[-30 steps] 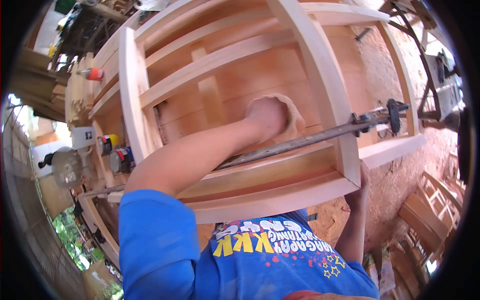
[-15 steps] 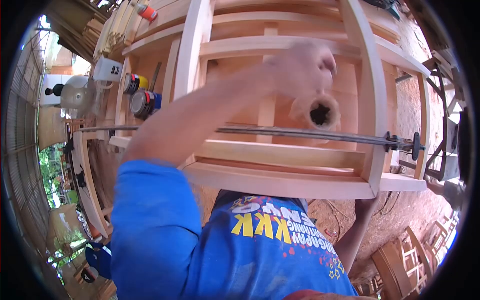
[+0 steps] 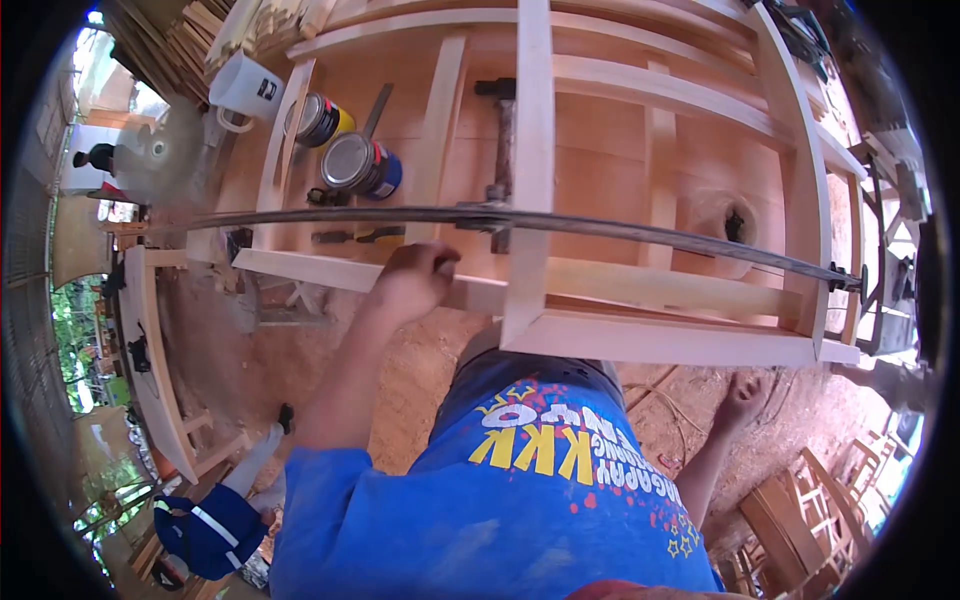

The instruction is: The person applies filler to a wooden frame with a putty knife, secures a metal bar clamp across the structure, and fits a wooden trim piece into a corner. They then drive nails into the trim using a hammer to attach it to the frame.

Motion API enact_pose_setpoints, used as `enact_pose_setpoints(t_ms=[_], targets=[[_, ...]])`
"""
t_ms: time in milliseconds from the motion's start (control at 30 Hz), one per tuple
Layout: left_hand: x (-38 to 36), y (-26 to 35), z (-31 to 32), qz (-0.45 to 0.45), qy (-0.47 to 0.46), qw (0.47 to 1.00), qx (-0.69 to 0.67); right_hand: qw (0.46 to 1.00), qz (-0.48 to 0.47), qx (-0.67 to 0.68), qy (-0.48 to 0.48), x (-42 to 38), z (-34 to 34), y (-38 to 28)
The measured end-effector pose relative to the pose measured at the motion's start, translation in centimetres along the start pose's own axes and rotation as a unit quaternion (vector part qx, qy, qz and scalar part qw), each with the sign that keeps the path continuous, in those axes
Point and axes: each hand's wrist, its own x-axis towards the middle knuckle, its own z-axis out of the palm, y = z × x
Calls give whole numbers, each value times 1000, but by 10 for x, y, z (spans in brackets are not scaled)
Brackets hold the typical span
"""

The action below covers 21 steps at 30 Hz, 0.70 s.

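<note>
Under the clamp (image 3: 340, 214) lies pale wooden framing (image 3: 670, 340).

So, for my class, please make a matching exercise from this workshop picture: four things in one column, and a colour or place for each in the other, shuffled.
1. mug
2. hammer
3. long clamp
4. shirt

A. stretched across the wooden frame
B. blue, with yellow letters
C. on the boards, beside a thick wooden bar
D. mostly white

Right pairs: 1-D, 2-C, 3-A, 4-B
</note>
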Motion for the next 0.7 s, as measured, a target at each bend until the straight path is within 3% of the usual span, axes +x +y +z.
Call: enact_pose_setpoints(t_ms=[33,100,133,167,200,233,333,367,400,467,533,633,700], targets=[[13,-1,6,50,23,995,78,992,33,-81,-94,-19,9,21],[41,3,16,34,-14,997,62,980,44,-58,-187,-75,23,35],[62,-2,32,75,1,995,66,960,66,-106,-252,-104,18,19],[86,-16,52,120,18,990,72,953,83,-71,-283,-135,29,44],[105,-24,63,148,-8,989,10,941,129,-58,-309,-167,41,81],[128,-28,74,187,-37,980,-51,900,228,-79,-363,-219,29,57],[188,-66,134,252,30,960,-115,893,236,-53,-378,-302,37,125],[197,-66,136,249,53,965,-63,823,456,83,-327,-324,34,101],[201,-65,137,247,74,966,-11,825,462,86,-313,-331,23,94],[194,-45,116,184,35,979,-83,820,486,119,-279,-347,10,69],[145,-9,58,33,-101,945,-308,817,495,170,-243,-365,10,64],[115,-3,31,-62,-123,938,-318,804,518,168,-240,-390,14,59],[94,-3,30,-56,-98,956,-272,810,509,137,-258,-384,15,51]])
